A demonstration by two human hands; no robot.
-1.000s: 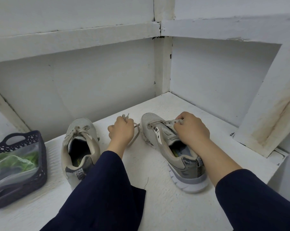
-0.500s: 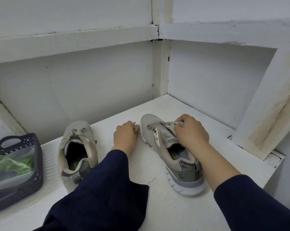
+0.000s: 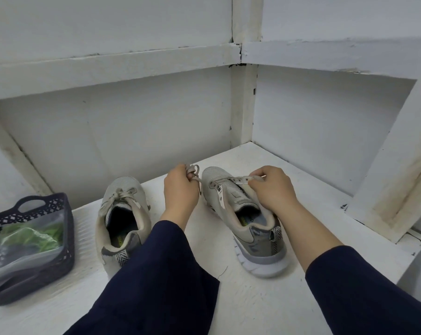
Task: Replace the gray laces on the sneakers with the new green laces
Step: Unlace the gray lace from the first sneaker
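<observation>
Green laces are seen bagged in a dark basket at far left. The left sneaker is laced gray. A gray lace is gripped in the closed left hand; the right sneaker's eyelet strip is pinched by the right hand.

I can read no text, brand, number or sign anywhere here. The insole of the right sneaker carries a small yellow-green mark, and the left sneaker shows one too, but both are too small and blurred for me to make out.
</observation>
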